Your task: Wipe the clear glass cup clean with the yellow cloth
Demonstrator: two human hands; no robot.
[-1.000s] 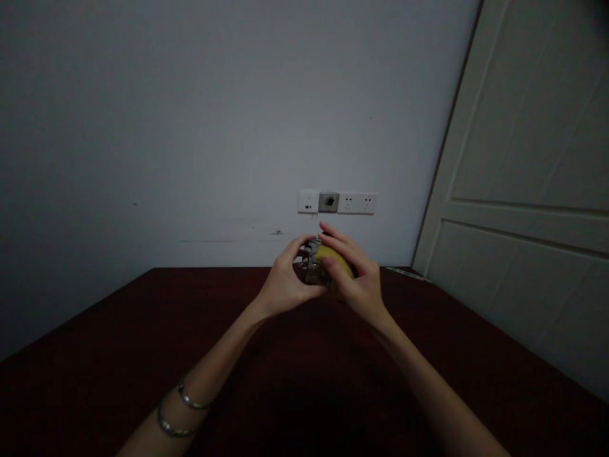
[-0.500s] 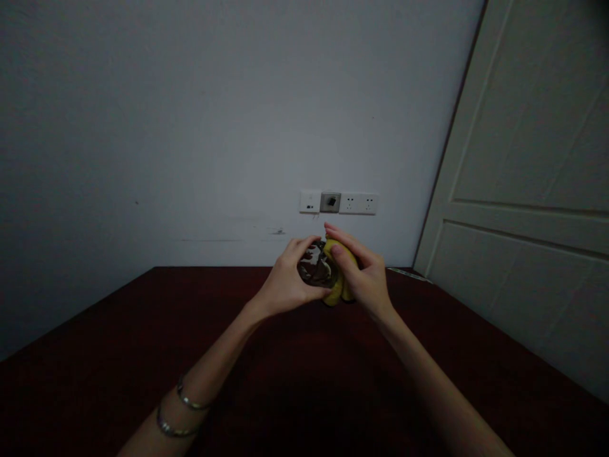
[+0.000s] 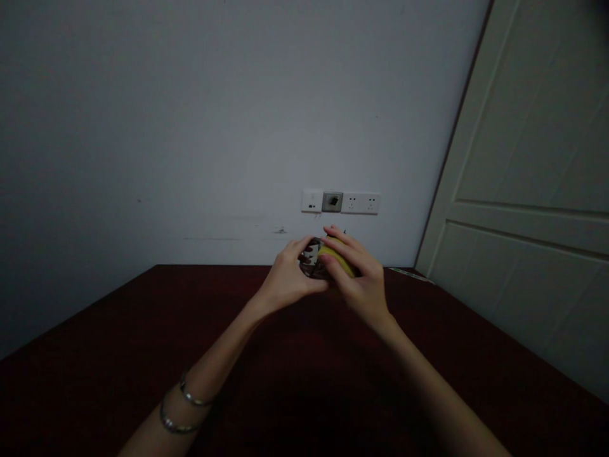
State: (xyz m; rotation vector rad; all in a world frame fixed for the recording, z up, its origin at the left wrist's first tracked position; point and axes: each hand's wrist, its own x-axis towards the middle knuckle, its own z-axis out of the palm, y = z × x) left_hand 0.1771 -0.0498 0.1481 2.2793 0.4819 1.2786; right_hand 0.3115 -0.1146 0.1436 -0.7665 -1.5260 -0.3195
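A clear glass point(image 3: 311, 269) is held above the table, its round side facing me. My left hand point(image 3: 291, 274) curves around the left of it, thumb below and fingers above. In my right hand point(image 3: 362, 277) is a folded yellow cloth point(image 3: 337, 255), pinched between thumb and fingers and pressed to the glass's right side. The cloth and the right fingers hide that side of the glass. Two metal bangles point(image 3: 178, 426) circle my left forearm.
A dark red table point(image 3: 143, 330) spreads under my arms up to a pale wall point(image 3: 190, 127). Sockets and a switch plate point(image 3: 360, 203) sit on the wall behind my hands. A light panelled door point(image 3: 528, 190) stands at the right. A thin flat strip point(image 3: 412, 275) lies along the table's back right edge.
My right hand has shifted the cloth across the glass, and its fingers have spread over it. The cloth's lower folds no longer show. My left hand keeps its hold on the glass.
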